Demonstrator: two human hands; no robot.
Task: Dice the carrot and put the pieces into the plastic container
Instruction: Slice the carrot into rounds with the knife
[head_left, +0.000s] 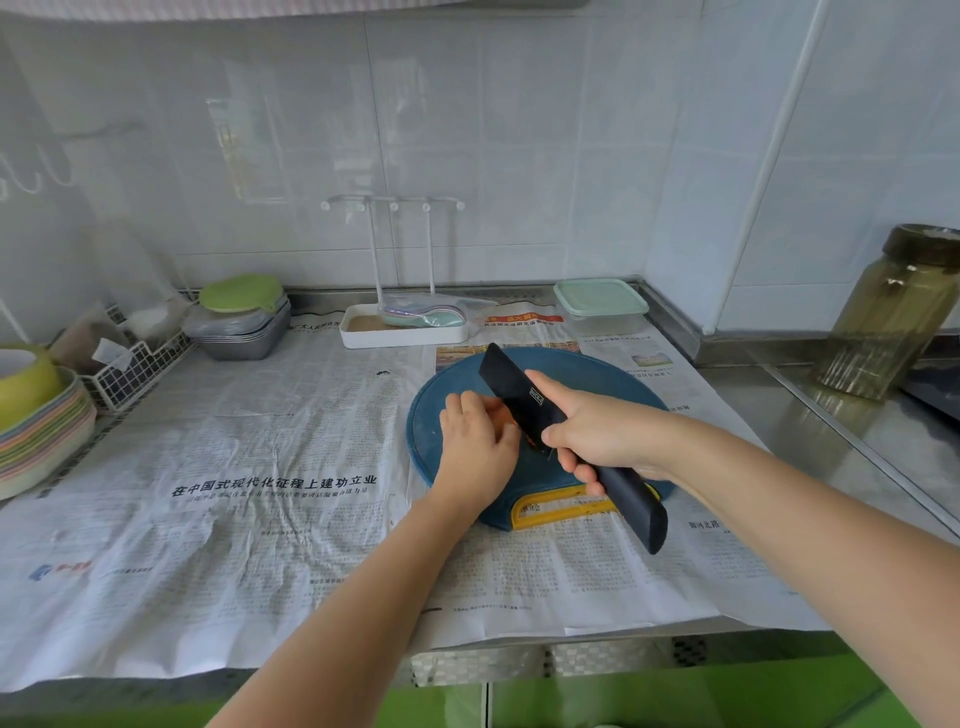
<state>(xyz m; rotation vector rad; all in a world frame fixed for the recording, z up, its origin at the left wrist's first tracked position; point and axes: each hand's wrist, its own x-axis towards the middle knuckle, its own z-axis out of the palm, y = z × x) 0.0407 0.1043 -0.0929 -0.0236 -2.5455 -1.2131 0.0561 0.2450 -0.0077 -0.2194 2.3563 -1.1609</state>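
I can make out only a sliver of orange carrot (530, 440) near the middle of the round blue cutting board (597, 371), caught between the two hands and mostly hidden by them. The left hand (475, 441) comes at it from 9 o'clock, fingers curled down and holding it. The right hand (602, 431) is wrapped round a black knife (511, 387), forefinger laid along the blade, which points toward 11 o'clock and screens the cut from me. The lidded plastic container (600, 312) stands off the board at 1 o'clock. I see a white rack (402, 332) at 12, stacked trays (244, 332) at 10, pastel bowls (41, 436) at 9, a glass jar (893, 312) at 2. Newspaper (234, 467) covers the steel counter (810, 421) under white wall tiles (519, 156).
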